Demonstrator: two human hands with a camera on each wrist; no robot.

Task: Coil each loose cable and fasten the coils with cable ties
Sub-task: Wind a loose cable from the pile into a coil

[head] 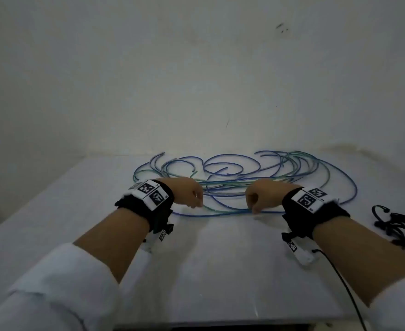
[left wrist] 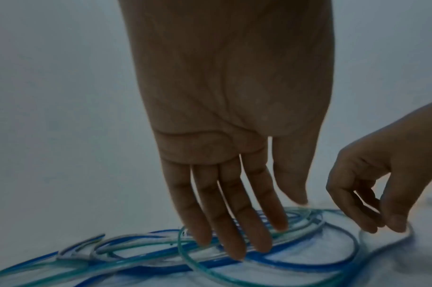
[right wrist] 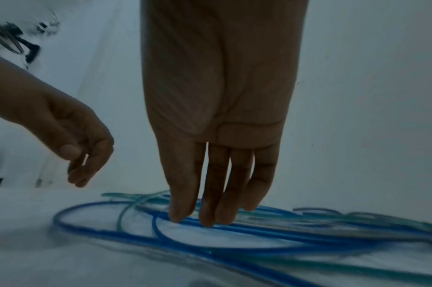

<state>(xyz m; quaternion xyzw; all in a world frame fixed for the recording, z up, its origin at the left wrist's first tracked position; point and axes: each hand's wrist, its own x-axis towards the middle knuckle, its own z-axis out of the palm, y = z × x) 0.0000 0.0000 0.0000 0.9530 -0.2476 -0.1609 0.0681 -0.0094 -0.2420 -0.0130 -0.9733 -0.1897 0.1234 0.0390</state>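
Observation:
Several loose blue and green cables (head: pixel 232 168) lie tangled on the white table (head: pixel 220 271), near its far side. Both hands hang over the nearest strands, fingers pointing down. My left hand (head: pixel 196 204) has straight fingers (left wrist: pixel 234 242) resting on crossed blue and green cables (left wrist: pixel 296 264), with nothing gripped. My right hand (head: pixel 252 209) touches the blue cables (right wrist: pixel 234 246) with its fingertips (right wrist: pixel 207 221). In the left wrist view its fingers look loosely bent over a loop. A heap of black cable ties (head: pixel 397 230) sits at the right edge of the table.
A white wall (head: pixel 196 80) rises just behind the cables. A black wire (head: pixel 344 287) runs from my right wrist camera toward the table's near edge. White sleeves cover both forearms. Bare tabletop lies between my arms and to the left.

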